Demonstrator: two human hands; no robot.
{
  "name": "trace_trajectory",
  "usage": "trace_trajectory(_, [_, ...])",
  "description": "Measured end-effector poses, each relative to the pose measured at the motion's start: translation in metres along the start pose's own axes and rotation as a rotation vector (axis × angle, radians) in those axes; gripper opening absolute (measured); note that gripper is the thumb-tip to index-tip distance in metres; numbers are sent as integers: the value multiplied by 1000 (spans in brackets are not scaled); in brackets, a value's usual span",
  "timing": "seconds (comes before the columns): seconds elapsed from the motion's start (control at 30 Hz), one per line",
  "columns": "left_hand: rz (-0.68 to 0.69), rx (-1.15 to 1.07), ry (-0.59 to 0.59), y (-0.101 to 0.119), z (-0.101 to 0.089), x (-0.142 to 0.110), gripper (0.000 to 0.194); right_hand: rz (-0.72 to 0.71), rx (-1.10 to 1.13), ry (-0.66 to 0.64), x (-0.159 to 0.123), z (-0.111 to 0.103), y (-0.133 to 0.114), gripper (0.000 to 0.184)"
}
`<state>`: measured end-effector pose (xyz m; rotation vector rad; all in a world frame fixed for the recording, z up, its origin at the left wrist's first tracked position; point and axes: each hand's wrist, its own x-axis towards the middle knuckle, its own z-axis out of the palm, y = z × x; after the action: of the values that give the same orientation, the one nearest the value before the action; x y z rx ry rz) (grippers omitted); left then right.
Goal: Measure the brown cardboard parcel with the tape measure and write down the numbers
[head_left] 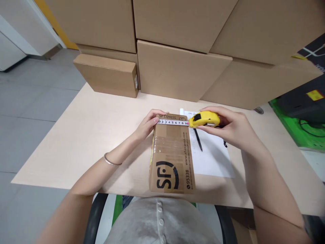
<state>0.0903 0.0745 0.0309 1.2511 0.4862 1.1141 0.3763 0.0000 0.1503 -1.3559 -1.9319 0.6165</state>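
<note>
A brown cardboard box (169, 156) printed "SF EXPRESS" lies flat before me, its long side pointing away. Across its far part stretches the white blade of a yellow tape measure (205, 119). My right hand (225, 123) is closed around the tape's case, just off the box's right edge. At the left edge, my left hand (149, 123) pinches the blade's end against the box. Partly beneath the right hand, a white sheet of paper (215, 162) rests on the table, with a black pen (198, 139) on it.
Large cardboard boxes (177, 74) are stacked along the table's back. A smaller closed carton (109, 76) stands in front of them at left. The pale table (76, 145) has its near edge close to my body. Chair armrests (95, 217) flank me.
</note>
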Motion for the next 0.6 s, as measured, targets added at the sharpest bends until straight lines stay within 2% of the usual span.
trace_trajectory(0.17, [-31,-61,10,6,5,1,31,12,20,39,-6,0,8,41])
trace_trajectory(0.6, [-79,-75,39,10,8,1,36,-9,5,8,-6,0,-1,37])
